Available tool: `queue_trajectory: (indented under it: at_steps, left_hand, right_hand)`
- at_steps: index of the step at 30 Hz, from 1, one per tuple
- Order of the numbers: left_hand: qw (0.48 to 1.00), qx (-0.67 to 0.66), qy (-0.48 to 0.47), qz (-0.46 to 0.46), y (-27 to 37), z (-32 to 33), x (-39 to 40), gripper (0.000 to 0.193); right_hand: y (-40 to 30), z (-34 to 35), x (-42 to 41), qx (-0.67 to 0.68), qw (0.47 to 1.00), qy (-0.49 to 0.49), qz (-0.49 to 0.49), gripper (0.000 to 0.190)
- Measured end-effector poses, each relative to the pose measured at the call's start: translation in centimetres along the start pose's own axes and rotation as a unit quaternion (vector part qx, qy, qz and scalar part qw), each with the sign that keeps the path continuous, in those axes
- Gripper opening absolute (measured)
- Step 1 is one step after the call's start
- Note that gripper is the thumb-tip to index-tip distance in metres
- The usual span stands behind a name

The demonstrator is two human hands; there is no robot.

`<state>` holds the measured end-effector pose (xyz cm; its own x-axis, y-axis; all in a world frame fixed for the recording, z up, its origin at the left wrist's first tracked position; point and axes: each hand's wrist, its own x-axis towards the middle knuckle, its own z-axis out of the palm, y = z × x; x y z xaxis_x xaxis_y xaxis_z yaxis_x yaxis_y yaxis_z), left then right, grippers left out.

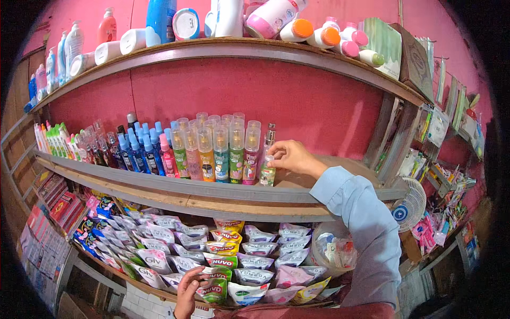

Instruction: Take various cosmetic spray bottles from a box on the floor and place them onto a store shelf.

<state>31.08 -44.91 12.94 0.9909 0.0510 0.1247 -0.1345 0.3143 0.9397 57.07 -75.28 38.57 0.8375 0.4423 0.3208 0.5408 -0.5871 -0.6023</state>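
My right hand [293, 155] reaches over the middle shelf, its fingers closed on the top of a small clear spray bottle [267, 175] with a green lower part. That bottle stands upright at the shelf's front edge, right of a pink-red body mist bottle [251, 159] in a packed group with clear caps. Behind it rises a bottle with a dark metallic spray top [270, 133]. My left hand [190, 293] is low, its fingers curled and apart beside green Nuvo pouches [215, 290]; whether it touches them I cannot tell. Blue-capped spray bottles [149, 153] stand farther left.
Above, a wooden shelf [239, 42] bears lotion and powder bottles, some lying down. Below are rows of refill pouches [253, 277] and a translucent plastic tub [318, 255]. A white fan [410, 205] is at the right, near a metal shelf post [398, 147].
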Motion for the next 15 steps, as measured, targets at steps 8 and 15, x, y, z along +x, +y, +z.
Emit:
queue_trajectory:
  at_steps: [8,15]
  left_hand:
    - [1.000,-0.012,0.012,0.005,0.3,1.6,-1.2,0.047]
    - [0.999,-0.012,0.040,0.013,0.1,2.1,-2.9,0.046]
  right_hand:
    - [-1.1,0.1,-0.3,-0.038,0.998,-0.004,-0.052,0.025]
    - [-1.5,0.1,-0.5,-0.052,0.998,-0.002,-0.023,0.024]
